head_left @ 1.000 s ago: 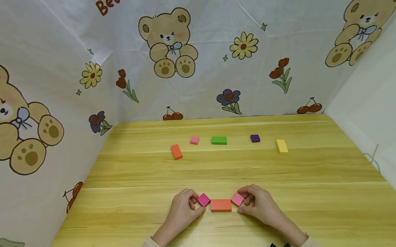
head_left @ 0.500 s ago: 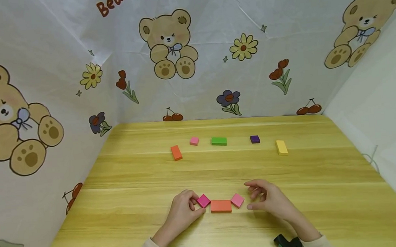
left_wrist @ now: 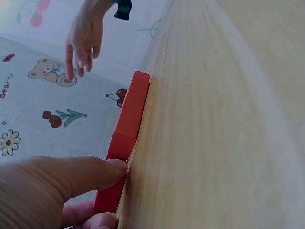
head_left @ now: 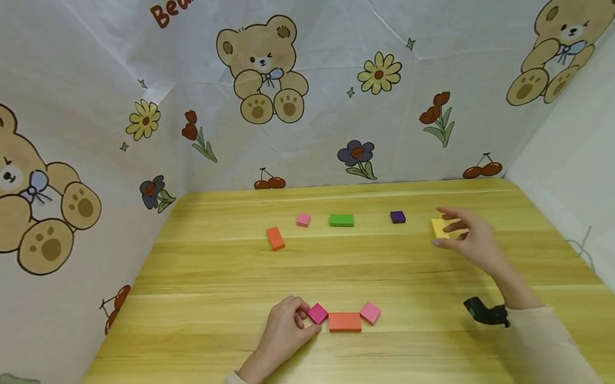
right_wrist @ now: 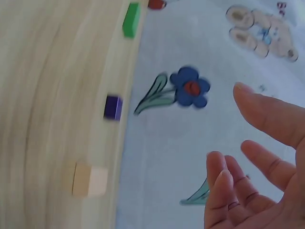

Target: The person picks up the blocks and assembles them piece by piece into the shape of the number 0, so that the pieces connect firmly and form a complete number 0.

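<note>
My left hand (head_left: 285, 327) pinches a magenta square block (head_left: 318, 314) on the table between thumb and fingers. One corner of that block meets the left end of an orange rectangular block (head_left: 344, 322); at its other end lies a pink square block (head_left: 371, 313), turned cornerwise. In the left wrist view the thumb (left_wrist: 102, 174) covers part of the magenta block. Over at the far right, my right hand (head_left: 471, 240) is spread above a yellow rectangular block (head_left: 437, 229), partly hiding it. The right wrist view shows these fingers apart from the block, with nothing between them.
Along the back of the wooden table (head_left: 211, 270) lie another orange block (head_left: 275, 239), a small pink block (head_left: 303, 220), a green block (head_left: 341, 220) and a dark purple block (head_left: 397, 217). A bear-printed cloth (head_left: 324, 125) stands behind the table's far edge.
My right hand has let go of the pink square block and moved away to the far right, over the yellow block. The left hand has stayed on the magenta block.
</note>
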### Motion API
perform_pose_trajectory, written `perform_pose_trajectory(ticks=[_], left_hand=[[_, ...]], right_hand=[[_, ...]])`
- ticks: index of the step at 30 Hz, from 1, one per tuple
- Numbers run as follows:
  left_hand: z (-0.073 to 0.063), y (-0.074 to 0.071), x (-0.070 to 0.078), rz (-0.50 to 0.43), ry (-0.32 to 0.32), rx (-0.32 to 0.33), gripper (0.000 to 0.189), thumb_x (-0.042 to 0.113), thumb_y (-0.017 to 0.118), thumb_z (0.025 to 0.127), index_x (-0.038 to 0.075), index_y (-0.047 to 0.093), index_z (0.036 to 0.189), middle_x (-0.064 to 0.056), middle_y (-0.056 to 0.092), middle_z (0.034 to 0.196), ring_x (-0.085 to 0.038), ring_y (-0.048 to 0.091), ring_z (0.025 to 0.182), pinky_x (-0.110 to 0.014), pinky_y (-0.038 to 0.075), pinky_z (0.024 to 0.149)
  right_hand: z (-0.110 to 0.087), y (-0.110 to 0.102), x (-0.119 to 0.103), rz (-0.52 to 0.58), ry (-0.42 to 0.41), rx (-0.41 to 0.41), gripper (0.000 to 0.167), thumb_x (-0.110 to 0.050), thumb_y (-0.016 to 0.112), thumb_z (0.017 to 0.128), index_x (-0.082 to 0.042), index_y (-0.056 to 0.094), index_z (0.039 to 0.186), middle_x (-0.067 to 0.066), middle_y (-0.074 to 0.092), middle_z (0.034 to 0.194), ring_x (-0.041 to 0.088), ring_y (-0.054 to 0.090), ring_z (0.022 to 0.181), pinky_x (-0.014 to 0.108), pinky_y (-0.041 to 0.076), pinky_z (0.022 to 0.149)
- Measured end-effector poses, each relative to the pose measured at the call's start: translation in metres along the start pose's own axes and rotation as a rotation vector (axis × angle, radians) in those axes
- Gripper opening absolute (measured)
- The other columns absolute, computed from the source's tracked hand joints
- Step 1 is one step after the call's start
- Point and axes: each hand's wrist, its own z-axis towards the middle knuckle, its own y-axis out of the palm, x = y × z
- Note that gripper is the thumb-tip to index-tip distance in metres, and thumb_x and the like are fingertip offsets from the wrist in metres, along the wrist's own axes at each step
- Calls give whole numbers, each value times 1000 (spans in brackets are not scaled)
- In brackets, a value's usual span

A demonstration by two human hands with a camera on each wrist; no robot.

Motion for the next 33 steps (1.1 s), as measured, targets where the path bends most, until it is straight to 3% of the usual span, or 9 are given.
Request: perform_pose_trajectory(ticks=[3,6,10,14,17,19,23,29,33], left_hand=[[0,0,0,-4,0,-1,25,12,87,70,9,66,84,2,56,74,1,48,60,-16,44,55],[0,0,1,-8,3,-4,25,12,87,70,9,66,84,2,56,75,1,48,60,-16,44,55],[0,0,1,-8,2,-8,25,11,87,70,9,66,84,2,56,75,1,48,60,-16,44,55],[0,0,1,-5,-2,-7,25,12,87,70,10,66,84,2,56,75,1,48,60,-16,44,55],[0,0,0,-2,-2,-4,25,12,87,70,10,66,84,3,56,75,1,47,60,-16,44,55],[0,0,0,-1,-2,-4,25,12,87,70,10,66,84,3,56,75,1,47,60,-16,43,55],[0,0,1,-3,-7,-6,26,12,87,70,9,66,85,3,56,75,1,48,60,-16,44,56],[0,1,1,-5,-14,-8,26,12,87,70,10,66,85,3,56,75,0,48,60,-16,44,56],[0,0,1,-2,-15,-9,26,12,87,70,10,66,85,3,56,75,1,48,60,-16,43,56]], right_hand=[[16,-12,16,-71,45,-37,75,-12,79,82,-3,43,146,30,51,130,26,62,98,11,46,67],[27,-18,34,-85,84,-103,80,-15,78,84,-1,35,150,34,44,136,47,56,108,24,53,73],[36,-17,56,-77,131,-203,84,-17,77,85,2,29,151,36,38,139,53,51,114,52,54,82],[41,-13,73,-47,180,-292,86,-19,75,86,6,24,151,39,34,141,55,47,118,60,49,89],[44,-9,82,-16,211,-330,86,-17,74,87,8,23,151,39,33,142,55,46,120,57,48,92],[46,-7,89,10,229,-352,86,-15,74,86,8,22,151,39,32,143,53,47,120,43,52,90],[48,-3,101,31,257,-381,87,-14,75,86,10,21,151,39,32,141,50,50,119,25,49,82],[47,0,106,40,283,-390,86,-15,74,87,12,22,149,39,34,140,49,49,121,29,48,87],[47,2,108,46,292,-393,85,-17,75,86,14,24,147,39,37,140,48,48,121,25,47,86]])
